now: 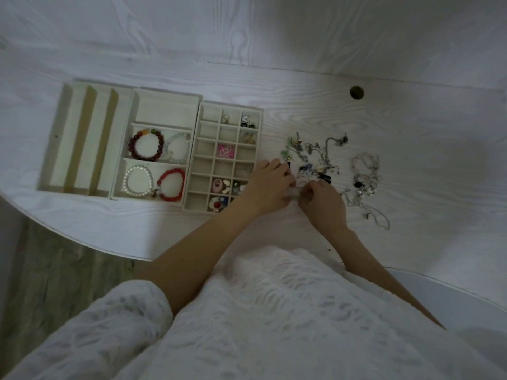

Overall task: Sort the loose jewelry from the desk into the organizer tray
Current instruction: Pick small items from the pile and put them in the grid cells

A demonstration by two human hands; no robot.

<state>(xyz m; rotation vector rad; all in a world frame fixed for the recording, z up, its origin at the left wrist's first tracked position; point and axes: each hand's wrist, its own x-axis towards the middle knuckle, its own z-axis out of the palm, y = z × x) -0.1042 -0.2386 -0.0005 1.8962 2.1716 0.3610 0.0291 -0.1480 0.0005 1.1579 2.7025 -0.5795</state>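
Both grips pinch one small pale piece (295,193) between them, left hand (270,185) over the grid tray's (192,171) right edge, right hand (323,202) just beside the loose jewelry pile (315,157) on the bench (411,160), chains (365,182) further right, open bench beyond toward the far edge.

Both hands, left hand (267,185) and right hand (322,200), pinch a small pale piece (294,193) beside the cream compartmented organizer tray (192,171) on the white wood-grain table (411,160).
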